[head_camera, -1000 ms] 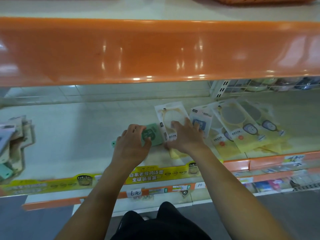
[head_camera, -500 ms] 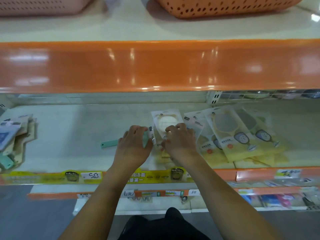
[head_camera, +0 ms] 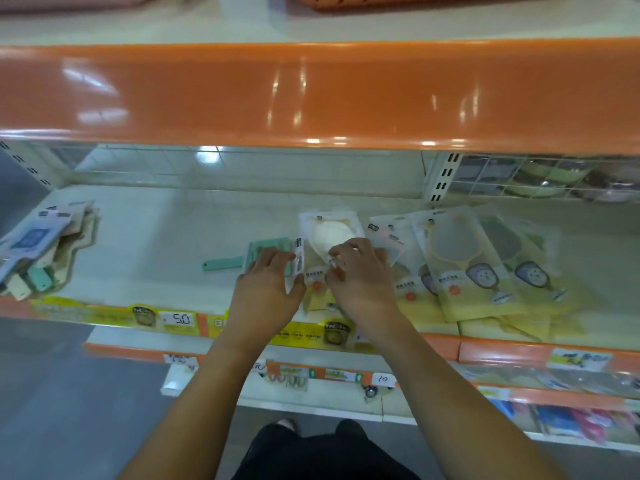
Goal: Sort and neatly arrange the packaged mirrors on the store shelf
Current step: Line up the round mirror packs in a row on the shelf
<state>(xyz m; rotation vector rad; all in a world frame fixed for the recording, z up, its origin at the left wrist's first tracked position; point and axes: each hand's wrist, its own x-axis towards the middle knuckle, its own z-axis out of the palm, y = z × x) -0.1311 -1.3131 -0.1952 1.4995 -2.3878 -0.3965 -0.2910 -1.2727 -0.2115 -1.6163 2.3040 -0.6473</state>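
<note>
Head view is blurring the package print, and both hands are hiding what lies beneath them. The left hand (head_camera: 268, 289) is curling its fingers over the green mirror pack (head_camera: 273, 249), its handle sticking out left. The right hand (head_camera: 360, 275) is pinching the cream mirror pack (head_camera: 330, 233), lying just beyond its fingertips on the shelf (head_camera: 156, 237).
</note>
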